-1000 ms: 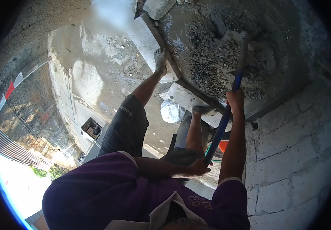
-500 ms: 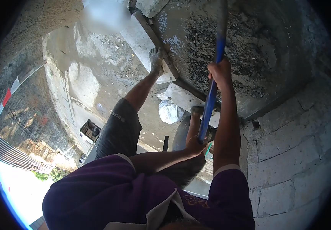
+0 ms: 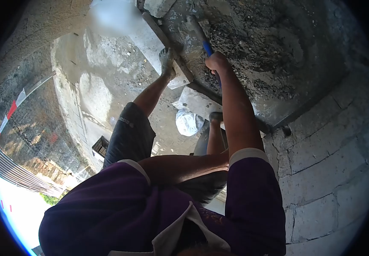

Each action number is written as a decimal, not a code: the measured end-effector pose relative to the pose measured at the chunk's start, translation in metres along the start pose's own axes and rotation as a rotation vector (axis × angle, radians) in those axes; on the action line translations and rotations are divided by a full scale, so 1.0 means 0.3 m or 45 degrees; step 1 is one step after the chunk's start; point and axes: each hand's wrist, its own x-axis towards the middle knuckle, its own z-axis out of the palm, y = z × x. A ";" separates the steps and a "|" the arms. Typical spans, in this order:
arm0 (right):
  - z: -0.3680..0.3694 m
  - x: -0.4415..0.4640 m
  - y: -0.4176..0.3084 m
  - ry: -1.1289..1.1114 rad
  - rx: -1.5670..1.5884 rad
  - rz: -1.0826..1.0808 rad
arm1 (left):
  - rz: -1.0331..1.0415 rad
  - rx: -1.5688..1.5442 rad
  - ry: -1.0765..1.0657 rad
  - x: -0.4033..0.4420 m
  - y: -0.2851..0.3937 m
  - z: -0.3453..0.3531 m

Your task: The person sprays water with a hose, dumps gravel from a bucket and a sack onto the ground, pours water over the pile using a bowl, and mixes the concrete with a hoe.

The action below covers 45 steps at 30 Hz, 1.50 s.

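The blue handle [image 3: 207, 48] of a long tool slants over wet grey mix with gravel [image 3: 252, 47]. My right hand [image 3: 217, 63] is closed around it, near the blue part's upper end. The tool's grey far end reaches the wet mix beside the board edging; its head cannot be made out clearly. My left forearm crosses in front of my body, and its hand is hidden behind my right arm, so its fingers and the lower handle do not show.
Pale boards [image 3: 150, 40] edge the mix, with one bare foot [image 3: 166, 64] on them and the other [image 3: 215, 116] nearby. A white bag [image 3: 188, 122] lies between the legs. A block wall [image 3: 321, 175] stands at right, red-and-white tape [image 3: 11, 109] at left.
My right hand and the tool have swung left across the mix toward the board edging. My left hand, earlier seen closed on the lower handle, has become hidden behind my right arm.
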 end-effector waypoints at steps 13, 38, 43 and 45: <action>-0.136 -0.527 0.487 0.231 0.674 0.335 | -1.305 0.250 -0.627 -1.410 0.203 0.618; -0.084 -0.682 0.310 1.181 2.037 0.202 | -0.394 1.875 -1.147 -0.859 0.163 0.008; -0.066 -0.393 0.034 0.798 1.475 0.236 | -0.549 1.546 -0.836 -0.928 0.147 -0.071; -0.106 -0.171 -0.069 0.768 1.248 0.070 | -0.571 1.461 -0.712 -0.801 0.078 -0.018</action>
